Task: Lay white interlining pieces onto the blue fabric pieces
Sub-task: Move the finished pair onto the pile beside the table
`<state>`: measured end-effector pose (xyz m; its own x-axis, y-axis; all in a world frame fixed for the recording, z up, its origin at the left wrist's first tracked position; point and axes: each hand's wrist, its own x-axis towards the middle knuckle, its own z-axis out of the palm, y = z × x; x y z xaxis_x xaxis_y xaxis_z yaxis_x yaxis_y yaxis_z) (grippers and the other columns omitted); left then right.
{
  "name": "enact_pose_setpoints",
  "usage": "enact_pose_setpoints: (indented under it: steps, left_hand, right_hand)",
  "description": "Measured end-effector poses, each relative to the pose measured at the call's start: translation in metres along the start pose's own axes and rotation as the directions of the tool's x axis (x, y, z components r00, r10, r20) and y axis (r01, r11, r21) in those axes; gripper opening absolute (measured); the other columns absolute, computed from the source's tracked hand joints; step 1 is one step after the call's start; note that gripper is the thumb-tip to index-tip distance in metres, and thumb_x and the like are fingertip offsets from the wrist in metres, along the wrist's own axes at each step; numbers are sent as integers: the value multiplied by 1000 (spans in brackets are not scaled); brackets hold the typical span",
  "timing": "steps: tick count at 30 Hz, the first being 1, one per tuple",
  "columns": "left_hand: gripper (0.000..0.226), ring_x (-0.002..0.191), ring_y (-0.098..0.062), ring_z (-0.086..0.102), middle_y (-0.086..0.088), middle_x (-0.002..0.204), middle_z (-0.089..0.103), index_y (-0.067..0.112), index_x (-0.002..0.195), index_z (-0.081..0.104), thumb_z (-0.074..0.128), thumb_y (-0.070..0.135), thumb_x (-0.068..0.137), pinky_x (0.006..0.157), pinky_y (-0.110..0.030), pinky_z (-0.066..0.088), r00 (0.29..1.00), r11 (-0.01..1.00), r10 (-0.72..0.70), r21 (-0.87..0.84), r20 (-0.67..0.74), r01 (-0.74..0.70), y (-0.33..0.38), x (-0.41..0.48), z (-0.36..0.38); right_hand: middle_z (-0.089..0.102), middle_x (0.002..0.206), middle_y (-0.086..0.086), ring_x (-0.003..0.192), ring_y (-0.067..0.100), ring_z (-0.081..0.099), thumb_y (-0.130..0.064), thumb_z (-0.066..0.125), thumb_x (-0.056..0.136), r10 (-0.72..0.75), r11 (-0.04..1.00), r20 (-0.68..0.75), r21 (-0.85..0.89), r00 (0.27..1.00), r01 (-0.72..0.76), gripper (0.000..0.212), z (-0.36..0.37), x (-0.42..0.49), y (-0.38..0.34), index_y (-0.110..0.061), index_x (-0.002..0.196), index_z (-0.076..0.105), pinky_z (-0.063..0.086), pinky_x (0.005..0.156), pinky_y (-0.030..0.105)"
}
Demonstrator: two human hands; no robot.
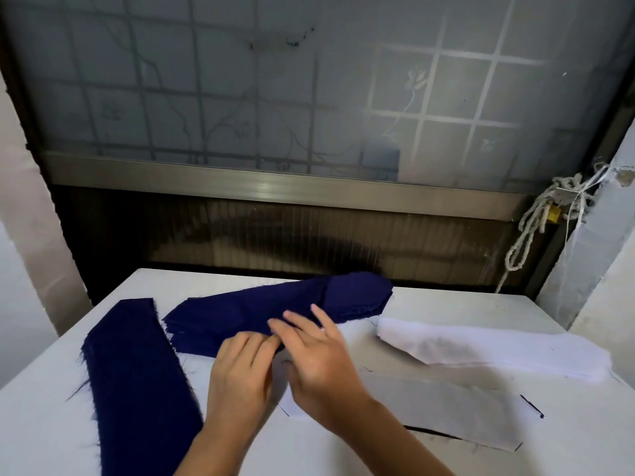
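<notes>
A stack of navy blue fabric pieces lies across the middle of the white table. One long blue fabric piece lies alone at the left. A pile of white interlining pieces sits at the right. In front of it a pale interlining piece lies flat on a blue piece, whose dark edges peek out. My left hand has its fingers curled at the near edge of the blue stack, pinching the fabric. My right hand hovers beside it with its fingers spread over the stack.
A frosted window with a metal frame rises behind the table. A knotted rope hangs at the right by a wall. The table's left edge drops off near the lone blue piece.
</notes>
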<state>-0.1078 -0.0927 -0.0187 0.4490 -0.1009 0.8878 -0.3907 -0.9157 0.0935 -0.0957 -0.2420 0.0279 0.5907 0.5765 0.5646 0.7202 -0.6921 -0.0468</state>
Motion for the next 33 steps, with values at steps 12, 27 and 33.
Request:
enact_pose_setpoints:
  steps: [12, 27, 33]
  left_hand:
    - [22, 57, -19, 53, -4, 77, 64, 2, 104, 64, 57, -13, 90, 54, -30, 41, 764, 764, -640, -179, -88, 620, -8, -2, -5]
    - [26, 58, -15, 59, 8, 74, 66, 7, 105, 71, 58, 26, 92, 68, -3, 43, 783, 747, -621, -301, 1, 593, -7, -1, -4]
    - [12, 71, -2, 65, 21, 77, 66, 18, 96, 73, 73, 26, 86, 66, -17, 51, 778, 727, -622, -305, 88, 616, -8, -6, 1]
  right_hand:
    - [58, 63, -1, 60, 18, 56, 11, 67, 58, 152, 937, -113, -299, 982, -179, 29, -39, -43, 83, -14, 75, 67, 35, 111, 38]
    - [68, 71, 10, 82, 21, 50, 26, 72, 52, 487, 769, -566, -83, 665, -634, 43, -77, -184, 158, -3, 82, 74, 37, 82, 18]
    - [48, 56, 6, 61, 17, 42, -27, 48, 74, 648, 706, -597, 239, 472, -667, 23, -78, -192, 146, -9, 61, 56, 33, 61, 21]
